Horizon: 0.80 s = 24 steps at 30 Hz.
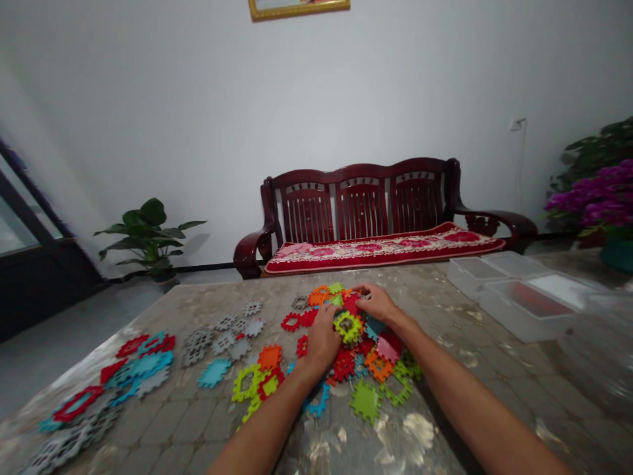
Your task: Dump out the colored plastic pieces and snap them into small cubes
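Note:
A heap of flat interlocking plastic pieces (366, 356) in red, orange, green, blue and yellow lies in the middle of the table (445, 422). My left hand (322, 340) rests on the heap's left side, fingers curled down onto the pieces beside a yellow-green ring piece (349, 326). My right hand (378, 303) reaches over the far side of the heap, fingers bent and pinching at a red piece (352, 302). What each hand actually grips is hidden by the fingers.
Grey pieces (222, 338) and a red, blue and grey spread (106, 389) lie to the left. Clear plastic boxes (524, 297) stand at the right. Beyond the table are a dark wooden bench (366, 218), a potted plant (148, 237) and purple flowers (598, 191).

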Tool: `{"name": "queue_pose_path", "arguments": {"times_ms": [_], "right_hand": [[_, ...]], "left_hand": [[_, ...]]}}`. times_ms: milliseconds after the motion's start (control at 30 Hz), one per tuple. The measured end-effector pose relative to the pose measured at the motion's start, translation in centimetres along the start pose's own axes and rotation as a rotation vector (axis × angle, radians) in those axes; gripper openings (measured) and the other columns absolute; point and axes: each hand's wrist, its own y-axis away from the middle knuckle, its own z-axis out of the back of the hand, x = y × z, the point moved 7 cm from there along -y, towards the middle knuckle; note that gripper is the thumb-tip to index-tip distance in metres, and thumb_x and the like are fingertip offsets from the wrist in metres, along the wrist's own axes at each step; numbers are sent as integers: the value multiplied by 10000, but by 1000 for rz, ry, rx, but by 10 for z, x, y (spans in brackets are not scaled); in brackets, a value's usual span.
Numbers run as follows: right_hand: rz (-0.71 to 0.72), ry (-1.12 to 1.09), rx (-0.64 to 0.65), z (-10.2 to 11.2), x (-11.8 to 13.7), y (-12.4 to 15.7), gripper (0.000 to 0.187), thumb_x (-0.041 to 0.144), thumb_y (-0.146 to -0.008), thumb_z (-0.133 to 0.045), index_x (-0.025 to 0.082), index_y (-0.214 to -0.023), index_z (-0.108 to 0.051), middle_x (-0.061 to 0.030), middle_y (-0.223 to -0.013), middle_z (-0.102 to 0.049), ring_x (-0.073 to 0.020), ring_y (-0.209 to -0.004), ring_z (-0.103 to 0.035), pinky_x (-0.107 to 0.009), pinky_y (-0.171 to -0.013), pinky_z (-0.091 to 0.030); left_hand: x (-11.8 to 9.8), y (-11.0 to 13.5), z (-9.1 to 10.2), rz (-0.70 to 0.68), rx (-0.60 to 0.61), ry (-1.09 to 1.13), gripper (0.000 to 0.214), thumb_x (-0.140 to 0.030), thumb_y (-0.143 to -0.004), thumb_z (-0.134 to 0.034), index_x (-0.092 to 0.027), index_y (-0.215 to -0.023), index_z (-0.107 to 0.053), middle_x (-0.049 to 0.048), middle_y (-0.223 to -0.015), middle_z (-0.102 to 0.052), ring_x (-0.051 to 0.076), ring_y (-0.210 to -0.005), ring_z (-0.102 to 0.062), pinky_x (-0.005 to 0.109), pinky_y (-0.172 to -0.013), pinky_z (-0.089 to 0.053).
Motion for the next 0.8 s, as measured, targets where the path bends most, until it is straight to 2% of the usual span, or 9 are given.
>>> {"name": "queue_pose_path", "arguments": {"times_ms": [67, 167, 267, 367, 433, 500, 600, 700, 800], "right_hand": [[-25, -92, -65, 12, 0, 0, 486, 217, -648, -631, 168, -1118, -744, -64, -1037, -758, -210, -909, -689, -312, -834, -544], [-16, -221, -95, 32, 2, 3, 501, 250, -652, -612, 164, -1129, -738, -56, -984, -767, -209, -878, -694, -317, -818, -551], [24, -261, -84, 48, 0, 7, 411, 311, -691, -592, 179, -1042, -761, -60, -967, -786, -232, -914, -704, -358, -876, -549], [31, -191, -156, 62, -15, 15, 350, 398, -708, -594, 199, -930, -776, -74, -973, -795, -255, -943, -705, -395, -921, -533], [-11, -180, -223, 69, -32, 22, 373, 452, -708, -579, 198, -894, -780, -88, -956, -796, -259, -900, -707, -400, -896, -535], [-65, -178, -325, 77, -52, 31, 397, 489, -699, -566, 198, -861, -782, -97, -933, -796, -261, -876, -706, -400, -885, -531], [-146, -198, -482, 88, -81, 45, 408, 504, -656, -575, 202, -838, -781, -90, -886, -798, -257, -835, -708, -392, -854, -532], [-222, -270, -554, 94, -104, 51, 434, 514, -617, -597, 190, -844, -774, -102, -869, -797, -249, -762, -711, -354, -715, -537], [-269, -329, -588, 96, -115, 53, 480, 534, -609, -610, 175, -883, -772, -124, -916, -797, -252, -749, -720, -321, -616, -511]], "left_hand": [[1, -11, 0, -24, -30, 58, 499, 13, -707, -502, -173, -1113, -724, 98, -1231, -712, 201, -1209, -629, 355, -1113, -452], [7, -22, 7, -32, -38, 63, 580, 42, -679, -465, -196, -1143, -718, 63, -1217, -730, 193, -1194, -646, 378, -1117, -464], [23, -25, 29, -15, -46, 28, 656, 59, -662, -423, -210, -1187, -710, 42, -1276, -720, 175, -1244, -624, 362, -1149, -436], [59, -23, 62, 105, -25, -161, 641, 24, -717, -421, -226, -1239, -697, 21, -1374, -679, 145, -1329, -562, 308, -1192, -367], [90, -19, 89, 216, -27, -260, 544, -58, -800, -449, -203, -1264, -692, 65, -1419, -651, 186, -1357, -543, 363, -1215, -335], [124, -13, 115, 334, -44, -333, 463, -220, -888, -472, -180, -1301, -678, 137, -1470, -603, 308, -1420, -478, 561, -1223, -278], [175, -5, 146, 518, -68, -424, 634, -511, -895, -520, -157, -1414, -608, 248, -1579, -449, 519, -1508, -253, 818, -1108, -172], [214, 1, 158, 642, 3, -517, 734, -637, -910, -432, -229, -1516, -507, 224, -1632, -380, 488, -1527, -238, 778, -1128, -199], [225, 2, 155, 611, 82, -591, 698, -632, -949, -330, -284, -1536, -474, 197, -1627, -402, 452, -1510, -310, 767, -1134, -198]]}}
